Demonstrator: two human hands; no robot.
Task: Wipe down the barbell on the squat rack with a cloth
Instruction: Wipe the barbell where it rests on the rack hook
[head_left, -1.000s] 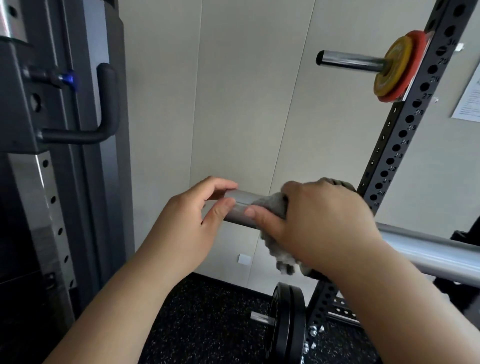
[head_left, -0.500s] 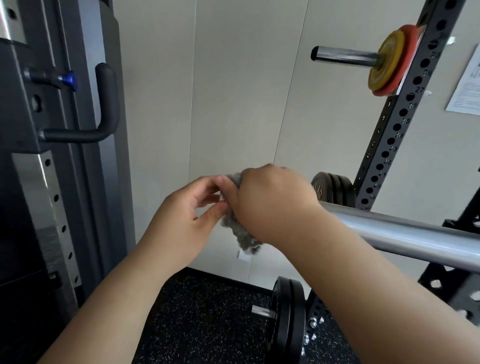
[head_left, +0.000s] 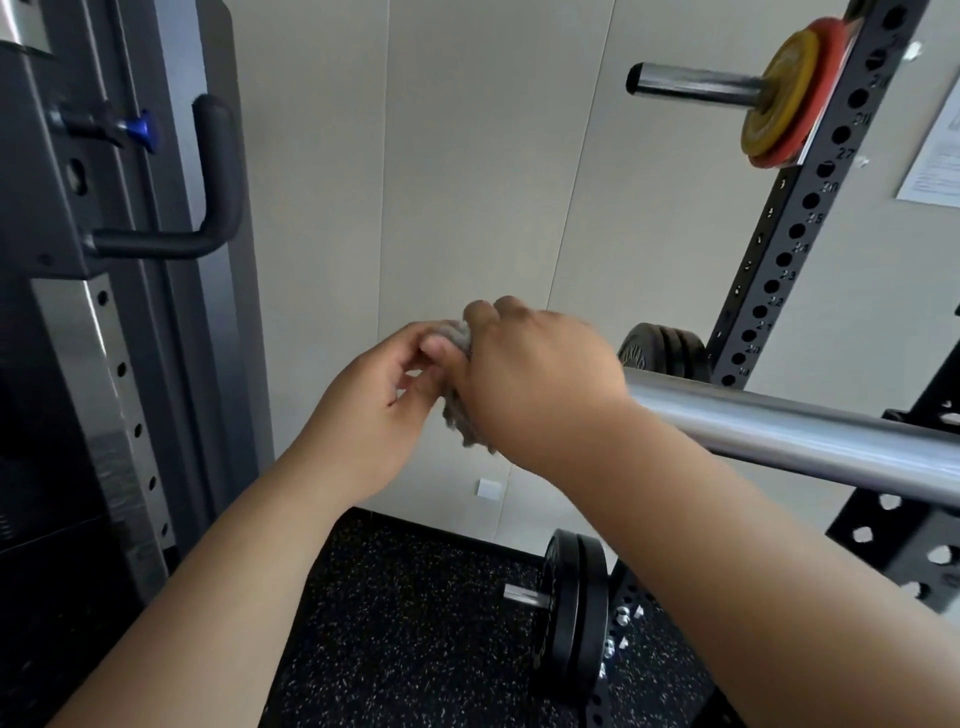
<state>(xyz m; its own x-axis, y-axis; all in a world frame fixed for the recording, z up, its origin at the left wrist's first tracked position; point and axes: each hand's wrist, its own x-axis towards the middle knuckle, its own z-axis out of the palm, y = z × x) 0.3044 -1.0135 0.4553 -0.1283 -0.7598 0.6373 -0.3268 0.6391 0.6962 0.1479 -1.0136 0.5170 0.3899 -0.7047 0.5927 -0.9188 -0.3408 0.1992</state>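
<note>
Barbell (head_left: 789, 434): silver sleeve runs in from the right edge, level, across the squat rack (head_left: 802, 228) upright. Its free end is hidden under the cloth and the right hand.

Cloth (head_left: 460, 421): grey, bunched, now at the very tip of the sleeve, with a ragged tail hanging below. A second ago it sat further in along the sleeve, and bare metal showed between the two hands. That bare stretch is gone; the stroke has run outward to the end.

Right hand (head_left: 540, 379): grip clamped on the cloth from above, knuckles up, slightly motion-blurred. It has travelled left along the bar.

Left hand (head_left: 376, 415): has stayed near the bar's tip. Fingers curl in against the top of the cloth. Cannot tell whether this grip pinches the cloth, holds the bar end under it, or only touches.

Judgement: this end section looks covered in one pass. The long run of bar to the right is still to be wiped, so the task is early. The hands meeting may mean a re-fold or a handover of the cloth.

Around: black plates (head_left: 574, 613) on a low peg above the speckled floor (head_left: 405, 623); yellow and red plates (head_left: 789, 98) high on the rack; grey machine frame (head_left: 104, 218) at left.
</note>
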